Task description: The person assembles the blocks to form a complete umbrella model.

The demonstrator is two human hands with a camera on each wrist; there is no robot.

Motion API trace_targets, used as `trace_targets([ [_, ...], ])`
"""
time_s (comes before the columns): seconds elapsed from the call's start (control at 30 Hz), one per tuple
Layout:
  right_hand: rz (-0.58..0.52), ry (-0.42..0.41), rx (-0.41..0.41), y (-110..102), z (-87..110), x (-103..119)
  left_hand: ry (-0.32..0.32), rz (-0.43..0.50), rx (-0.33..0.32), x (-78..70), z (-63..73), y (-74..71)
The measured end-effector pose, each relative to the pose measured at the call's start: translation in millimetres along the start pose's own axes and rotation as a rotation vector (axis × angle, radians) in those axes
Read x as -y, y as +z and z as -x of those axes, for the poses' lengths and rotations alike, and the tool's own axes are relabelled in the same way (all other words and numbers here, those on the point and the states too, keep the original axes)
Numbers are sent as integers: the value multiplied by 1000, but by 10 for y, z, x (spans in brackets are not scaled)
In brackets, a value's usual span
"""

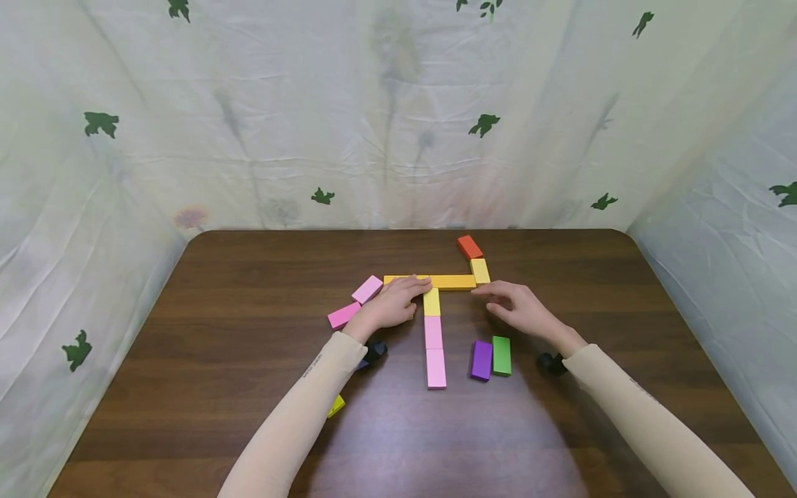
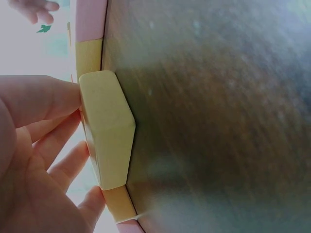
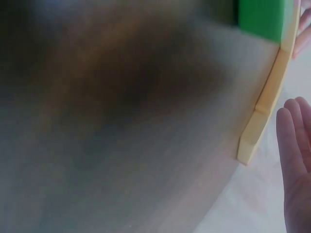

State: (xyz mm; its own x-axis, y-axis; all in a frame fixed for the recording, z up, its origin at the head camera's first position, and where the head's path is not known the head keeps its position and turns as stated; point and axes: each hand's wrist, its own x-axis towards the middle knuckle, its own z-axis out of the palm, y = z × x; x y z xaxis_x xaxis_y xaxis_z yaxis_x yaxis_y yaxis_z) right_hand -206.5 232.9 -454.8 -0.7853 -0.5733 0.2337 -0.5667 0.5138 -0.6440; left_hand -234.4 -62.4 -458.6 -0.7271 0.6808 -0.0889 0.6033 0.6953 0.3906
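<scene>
My left hand [image 1: 395, 302] reaches over the left half of an orange row of blocks [image 1: 456, 282]. In the left wrist view its thumb and fingertips hold the upper edge of a yellow block [image 2: 109, 131], which the hand mostly hides in the head view. Right of that hand, a yellow block [image 1: 432, 303] and two pink blocks [image 1: 434, 349] form a stem running toward me from the row. My right hand [image 1: 523, 310] hovers with relaxed fingers near the row's right end, beside a pale yellow block [image 1: 479, 271], and holds nothing.
A red block [image 1: 470, 247] touches the pale yellow one. Purple [image 1: 481, 360] and green [image 1: 501, 356] blocks lie below the right hand. Pink [image 1: 367, 289] and darker pink [image 1: 344, 315] blocks lie left of the row. Another yellow block [image 1: 336, 406] shows partly past the left sleeve.
</scene>
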Motion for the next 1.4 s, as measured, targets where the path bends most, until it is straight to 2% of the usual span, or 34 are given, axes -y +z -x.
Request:
trace_targets([
  [0.1,-5,-32,11,32,50,23,-1,3,-1,2,1,2],
  [0.23,-45,-34,48,63,112,81,1,-3,-1,4,0,4],
  [0.53,-112,-30,206,117,224,177,12,5,-11,2,-8,3],
  [0.77,-52,-35,283,137,278,191,27,0,-20,18,-8,8],
  [1.2,20,-12,265,163,270,187,35,-2,-20,11,1,2],
  [1.4,31,-35,238,174,264,137,36,-4,-23,16,0,12],
])
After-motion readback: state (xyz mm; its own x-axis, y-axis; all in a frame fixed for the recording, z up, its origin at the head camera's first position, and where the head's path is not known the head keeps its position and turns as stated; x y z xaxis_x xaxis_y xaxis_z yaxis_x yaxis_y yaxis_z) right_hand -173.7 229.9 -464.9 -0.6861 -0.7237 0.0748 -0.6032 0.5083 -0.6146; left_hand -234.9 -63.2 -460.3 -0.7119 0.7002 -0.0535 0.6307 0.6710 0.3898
